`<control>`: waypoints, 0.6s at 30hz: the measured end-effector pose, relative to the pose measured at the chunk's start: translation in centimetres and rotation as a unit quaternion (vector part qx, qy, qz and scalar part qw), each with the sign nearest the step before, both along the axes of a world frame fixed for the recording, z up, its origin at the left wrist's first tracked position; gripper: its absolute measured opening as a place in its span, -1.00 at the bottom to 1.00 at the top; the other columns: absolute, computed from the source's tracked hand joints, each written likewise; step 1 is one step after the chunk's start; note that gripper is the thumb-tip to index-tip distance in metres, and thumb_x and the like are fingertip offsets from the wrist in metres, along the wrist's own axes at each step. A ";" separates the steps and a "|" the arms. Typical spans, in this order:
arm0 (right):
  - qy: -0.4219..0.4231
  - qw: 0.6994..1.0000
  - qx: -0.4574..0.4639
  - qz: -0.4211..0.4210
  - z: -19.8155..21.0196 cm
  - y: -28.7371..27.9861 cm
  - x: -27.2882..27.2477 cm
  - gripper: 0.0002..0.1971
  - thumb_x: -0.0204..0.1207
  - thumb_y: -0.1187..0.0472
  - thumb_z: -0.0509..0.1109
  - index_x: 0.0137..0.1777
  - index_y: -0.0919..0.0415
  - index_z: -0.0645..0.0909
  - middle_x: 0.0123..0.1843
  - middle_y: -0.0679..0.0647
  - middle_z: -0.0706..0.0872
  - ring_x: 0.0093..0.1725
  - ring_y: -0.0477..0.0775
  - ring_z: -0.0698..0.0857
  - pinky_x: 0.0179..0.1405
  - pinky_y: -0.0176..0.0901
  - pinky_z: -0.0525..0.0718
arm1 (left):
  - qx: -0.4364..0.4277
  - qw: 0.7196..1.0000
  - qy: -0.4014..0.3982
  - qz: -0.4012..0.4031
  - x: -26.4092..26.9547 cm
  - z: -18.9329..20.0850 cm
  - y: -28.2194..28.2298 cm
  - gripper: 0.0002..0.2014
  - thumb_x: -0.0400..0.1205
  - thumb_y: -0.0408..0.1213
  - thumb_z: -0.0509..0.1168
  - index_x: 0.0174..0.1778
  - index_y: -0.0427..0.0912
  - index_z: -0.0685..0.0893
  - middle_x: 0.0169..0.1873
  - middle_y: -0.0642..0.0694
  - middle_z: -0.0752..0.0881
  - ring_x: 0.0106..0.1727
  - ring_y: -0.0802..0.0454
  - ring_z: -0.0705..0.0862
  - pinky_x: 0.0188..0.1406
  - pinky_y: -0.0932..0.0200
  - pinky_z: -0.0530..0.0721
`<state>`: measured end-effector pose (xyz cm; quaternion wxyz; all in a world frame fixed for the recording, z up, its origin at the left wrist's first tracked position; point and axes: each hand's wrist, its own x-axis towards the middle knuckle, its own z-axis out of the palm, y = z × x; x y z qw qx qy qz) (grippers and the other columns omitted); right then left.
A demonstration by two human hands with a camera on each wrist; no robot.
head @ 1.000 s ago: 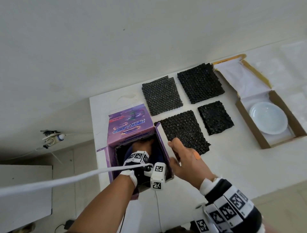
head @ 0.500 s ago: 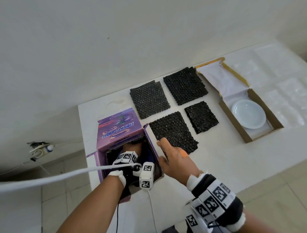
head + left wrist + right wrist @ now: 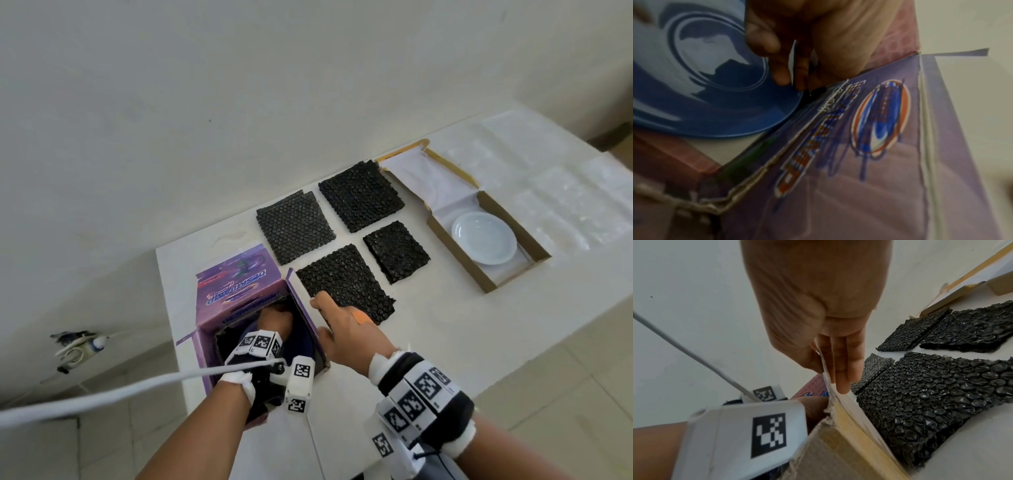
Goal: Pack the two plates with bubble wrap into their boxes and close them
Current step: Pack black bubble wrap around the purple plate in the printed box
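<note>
At the near left corner of the white table (image 3: 428,342), we are reaching our left hand (image 3: 274,320) down into the open purple box (image 3: 236,294), where it is holding the blue plate (image 3: 701,91). From the left wrist view, the fingers (image 3: 777,69) are curling over the plate's rim and pinching it, with the plate lying tilted inside the box, just beside the printed purple wall. From the head view the plate itself is mostly hidden by our wrist and the box walls.

Our right hand (image 3: 346,329) is pressing against the right side flap (image 3: 301,308) of the purple box, on its outer face. The right wrist view is showing the fingers (image 3: 840,363) straight and together, lying flat along the flap, with the thumb on the other side of the cardboard edge; whether the thumb is actually gripping it, we cannot tell.

Just beside that hand, the nearest black bubble wrap sheet (image 3: 344,284) is lying flat on the table, close to the fingers; whether they are touching it we cannot tell. Three more black bubble wrap sheets (image 3: 294,228) (image 3: 361,195) (image 3: 395,251) are lying beyond it, apart from one another.

Well apart to the right, the brown cardboard box (image 3: 455,263) is sitting open with its lid folded back, and the white plate (image 3: 483,238) is resting flat inside it on white paper. Neither hand is near that box. Sheets of clear bubble wrap (image 3: 561,205) are lying on the far right of the table.
</note>
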<state>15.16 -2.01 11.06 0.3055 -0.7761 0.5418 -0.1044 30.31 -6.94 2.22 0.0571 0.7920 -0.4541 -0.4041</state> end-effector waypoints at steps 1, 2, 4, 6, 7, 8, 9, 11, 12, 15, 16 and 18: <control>0.005 1.000 0.000 -0.001 0.1 0.0 0.1 -0.61 0.56 0.29 0.17 0.39 0.15 0.34 -0.40 -0.05 0.35 -0.27 0.04 0.38 -0.28 -0.22 0.28 | 0.007 1.000 0.003 -0.004 0.0 0.1 -0.1 -0.69 0.65 -0.43 0.10 0.23 -0.42 0.63 0.29 -0.35 0.63 0.33 -0.24 0.56 0.24 0.11 0.46; 0.009 1.000 -0.001 -0.005 0.1 0.0 0.1 -0.61 0.56 0.29 0.17 0.39 0.15 0.34 -0.42 -0.07 0.32 -0.26 0.06 0.39 -0.28 -0.20 0.29 | 0.013 1.000 0.010 -0.008 0.1 0.5 -0.1 -0.68 0.68 -0.42 0.08 0.27 -0.45 0.60 0.30 -0.36 0.61 0.33 -0.25 0.56 0.23 0.10 0.48; 0.011 1.000 0.005 -0.019 0.1 0.1 0.3 -0.61 0.56 0.29 0.17 0.39 0.14 0.33 -0.40 -0.05 0.37 -0.21 0.13 0.48 -0.28 -0.15 0.37 | 0.030 0.999 0.037 -0.010 0.4 0.9 -0.3 -0.65 0.70 -0.39 0.08 0.32 -0.48 0.56 0.31 -0.40 0.59 0.33 -0.27 0.57 0.19 0.08 0.55; 0.005 0.999 0.012 -0.031 0.2 0.4 0.4 -0.61 0.57 0.27 0.16 0.40 0.11 0.31 -0.25 0.04 0.51 -0.05 0.18 0.60 -0.19 -0.11 0.48 | 0.023 0.998 0.056 -0.007 0.7 1.2 -0.3 -0.66 0.69 -0.37 0.11 0.29 -0.48 0.59 0.25 -0.40 0.64 0.26 -0.29 0.62 0.10 0.07 0.61; 0.002 0.999 0.013 -0.035 0.2 0.5 0.4 -0.61 0.57 0.27 0.16 0.40 0.10 0.31 -0.18 0.09 0.56 0.00 0.19 0.62 -0.16 -0.10 0.52 | 0.010 0.998 0.060 0.002 0.7 1.4 -0.2 -0.68 0.67 -0.36 0.14 0.23 -0.48 0.63 0.17 -0.40 0.68 0.19 -0.29 0.66 0.00 0.08 0.64; 0.001 0.999 0.013 -0.038 0.2 0.6 0.4 -0.61 0.58 0.26 0.16 0.40 0.10 0.30 -0.14 0.12 0.59 0.02 0.19 0.63 -0.13 -0.10 0.55 | -0.008 0.998 0.069 0.013 0.6 1.5 -0.1 -0.71 0.64 -0.35 0.18 0.14 -0.46 0.68 0.05 -0.38 0.72 0.09 -0.29 0.70 -0.11 0.10 0.65; 0.000 0.999 0.015 -0.042 0.2 0.6 0.4 -0.61 0.58 0.26 0.15 0.40 0.09 0.30 -0.12 0.12 0.60 0.03 0.19 0.63 -0.11 -0.09 0.57 | -0.030 0.996 0.078 0.025 0.5 1.6 0.1 -0.74 0.61 -0.33 0.22 0.02 -0.43 0.72 -0.06 -0.36 0.74 0.00 -0.27 0.72 -0.16 0.10 0.65; 0.002 0.999 0.017 -0.046 0.2 0.7 0.3 -0.61 0.59 0.27 0.15 0.40 0.08 0.29 -0.14 0.09 0.57 0.05 0.17 0.62 -0.09 -0.10 0.57 | -0.068 0.993 0.083 0.047 0.6 2.0 0.6 -0.82 0.55 -0.31 0.27 -0.25 -0.32 0.73 -0.23 -0.30 0.76 -0.10 -0.19 0.71 -0.10 0.09 0.60; 0.004 0.999 0.016 -0.045 0.3 0.8 0.3 -0.61 0.59 0.27 0.15 0.41 0.08 0.29 -0.12 0.10 0.59 0.06 0.17 0.62 -0.07 -0.09 0.56 | -0.082 0.992 0.080 0.053 0.6 2.3 0.8 -0.81 0.54 -0.31 0.28 -0.36 -0.26 0.70 -0.32 -0.26 0.73 -0.17 -0.15 0.68 -0.12 0.12 0.56; 0.004 0.999 0.023 -0.042 0.3 0.7 0.1 -0.61 0.59 0.25 0.16 0.41 0.09 0.29 0.03 0.16 0.69 0.12 0.20 0.61 0.03 -0.04 0.57 | -0.128 0.986 0.081 0.067 0.5 3.7 1.5 -0.85 0.57 -0.30 0.32 -0.31 -0.20 0.71 -0.37 -0.13 0.68 -0.24 -0.03 0.62 -0.17 0.23 0.44; 0.005 0.999 0.027 -0.041 0.2 0.6 0.0 -0.61 0.58 0.24 0.17 0.41 0.09 0.29 0.06 0.16 0.69 0.14 0.22 0.61 0.06 -0.02 0.57 | -0.145 0.985 0.077 0.061 0.4 4.3 1.8 -0.88 0.57 -0.29 0.33 -0.24 -0.19 0.73 -0.33 -0.09 0.69 -0.22 0.01 0.62 -0.16 0.25 0.43; 0.013 0.999 0.030 -0.030 0.1 0.4 -0.2 -0.60 0.58 0.21 0.18 0.41 0.09 0.28 0.09 0.18 0.69 0.15 0.25 0.62 0.05 -0.01 0.59 | -0.187 0.979 0.068 0.038 0.1 5.4 2.4 -0.92 0.58 -0.28 0.35 -0.19 -0.18 0.72 -0.30 -0.06 0.72 -0.22 0.04 0.64 -0.15 0.25 0.47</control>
